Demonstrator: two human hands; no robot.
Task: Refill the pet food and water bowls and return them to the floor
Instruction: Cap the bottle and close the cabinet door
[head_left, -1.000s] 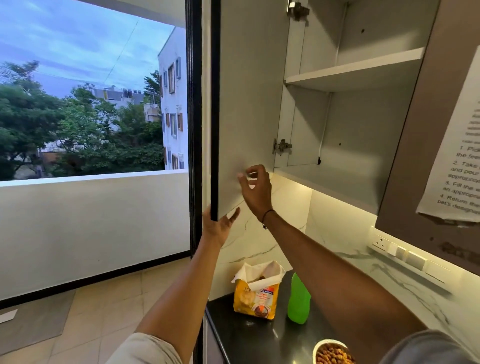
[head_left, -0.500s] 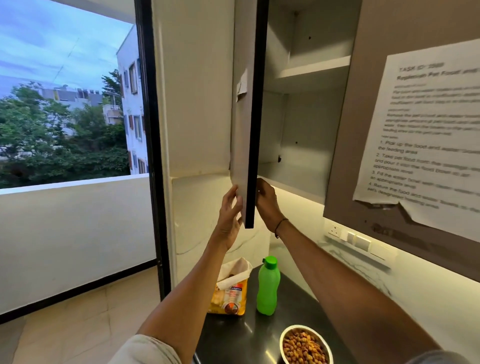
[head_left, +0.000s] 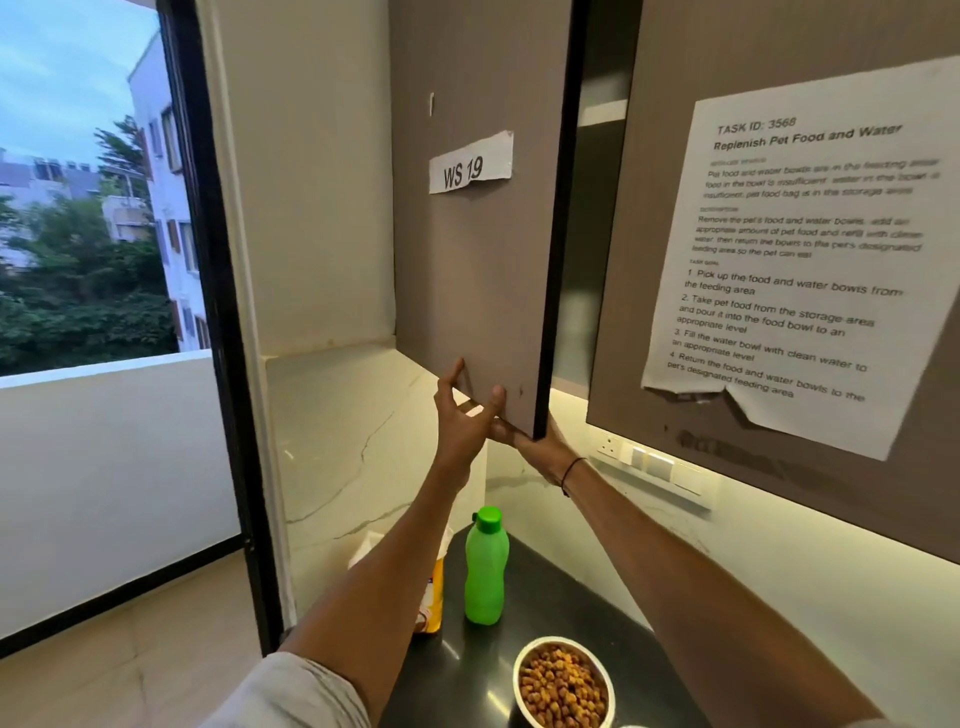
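A white bowl (head_left: 521, 659) filled with brown kibble stands on the black counter (head_left: 550, 582) at the bottom. A green water bottle (head_left: 485, 566) stands upright behind it. Left of the bottle, a yellow pet food bag (head_left: 435, 592) is mostly hidden by my left forearm. Both arms reach up to a brown wall-cabinet door (head_left: 478, 270) labelled "WS 19". My left hand (head_left: 460, 423) pinches its lower edge, thumb on the front. My right hand (head_left: 543, 449) holds the lower corner from beneath. The door stands slightly ajar, with a dark gap on its right side.
A printed task sheet (head_left: 789, 249) hangs on the neighbouring cabinet door at right. A switch panel (head_left: 649, 462) sits on the lit marble backsplash below. At left are a black-framed window (head_left: 208, 291), a balcony wall and tiled floor (head_left: 130, 670).
The cabinet door has swung from wide open to almost shut, with both hands moving along on its lower edge. My view has turned right, bringing the bowl and the task sheet further in.
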